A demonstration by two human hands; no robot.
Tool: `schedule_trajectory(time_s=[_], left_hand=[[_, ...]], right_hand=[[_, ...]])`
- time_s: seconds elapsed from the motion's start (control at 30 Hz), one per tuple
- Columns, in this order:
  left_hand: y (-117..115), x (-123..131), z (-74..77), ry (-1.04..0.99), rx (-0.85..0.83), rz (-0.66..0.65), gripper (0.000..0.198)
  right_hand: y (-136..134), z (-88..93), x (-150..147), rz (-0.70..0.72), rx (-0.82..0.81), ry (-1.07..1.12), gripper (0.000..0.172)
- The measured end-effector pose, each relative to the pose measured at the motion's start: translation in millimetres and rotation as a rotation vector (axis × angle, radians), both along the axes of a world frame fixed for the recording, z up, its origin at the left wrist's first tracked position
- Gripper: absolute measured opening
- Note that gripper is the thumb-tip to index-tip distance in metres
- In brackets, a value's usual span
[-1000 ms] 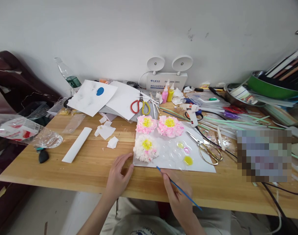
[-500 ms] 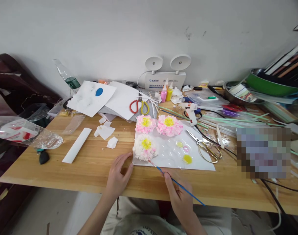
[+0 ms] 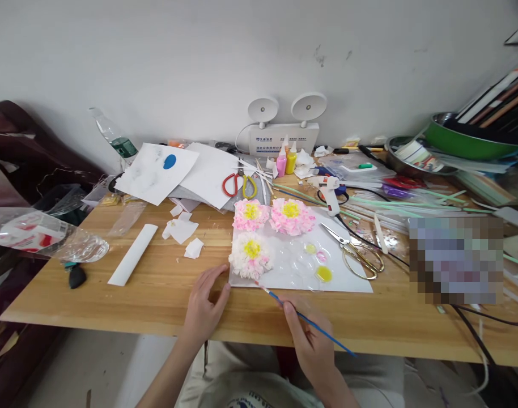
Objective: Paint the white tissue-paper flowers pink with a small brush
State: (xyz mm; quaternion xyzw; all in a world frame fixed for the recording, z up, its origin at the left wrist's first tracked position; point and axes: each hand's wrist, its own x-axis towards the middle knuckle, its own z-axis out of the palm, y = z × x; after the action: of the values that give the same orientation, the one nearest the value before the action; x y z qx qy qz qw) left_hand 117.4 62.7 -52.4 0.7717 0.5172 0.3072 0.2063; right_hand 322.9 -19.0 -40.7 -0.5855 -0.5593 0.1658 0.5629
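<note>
My right hand (image 3: 312, 334) pinches a blue paintbrush (image 3: 309, 323), its tip at the lower edge of a white paper flower (image 3: 244, 266) with a yellow centre and a little pink. My left hand (image 3: 207, 300) rests on the table by the sheet's left corner, fingers apart, holding nothing. Behind the white flower lie two pink flowers, one on the left (image 3: 246, 224) and one on the right (image 3: 293, 225), both with yellow centres. A clear palette (image 3: 291, 269) with yellow and pink paint sits on the white sheet (image 3: 356, 280), right of the white flower.
Gold-handled scissors (image 3: 351, 249) and a glue gun (image 3: 330, 192) lie right of the flowers. Red-and-yellow-handled scissors (image 3: 240, 184) and paint bottles (image 3: 290, 161) stand or lie behind. Paper scraps (image 3: 183, 231), a white paper roll (image 3: 134, 255) and a plastic bottle (image 3: 46, 235) occupy the left.
The brush tip has shifted slightly left and down along the white flower's lower edge. My left hand stays in place; the view has moved a little.
</note>
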Motion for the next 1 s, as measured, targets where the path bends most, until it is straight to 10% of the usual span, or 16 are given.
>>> schedule_trajectory(time_s=[0.53, 1.0], left_hand=[[0.8, 1.4, 1.2, 0.011, 0.002, 0.005, 0.029], [1.4, 1.3, 2.0, 0.017, 0.031, -0.012, 0.029]], right_hand=[[-1.8, 6.0, -3.2, -0.133, -0.14, 0.193, 0.025], [10.2, 3.3, 16.4, -0.064, 0.009, -0.082, 0.013]])
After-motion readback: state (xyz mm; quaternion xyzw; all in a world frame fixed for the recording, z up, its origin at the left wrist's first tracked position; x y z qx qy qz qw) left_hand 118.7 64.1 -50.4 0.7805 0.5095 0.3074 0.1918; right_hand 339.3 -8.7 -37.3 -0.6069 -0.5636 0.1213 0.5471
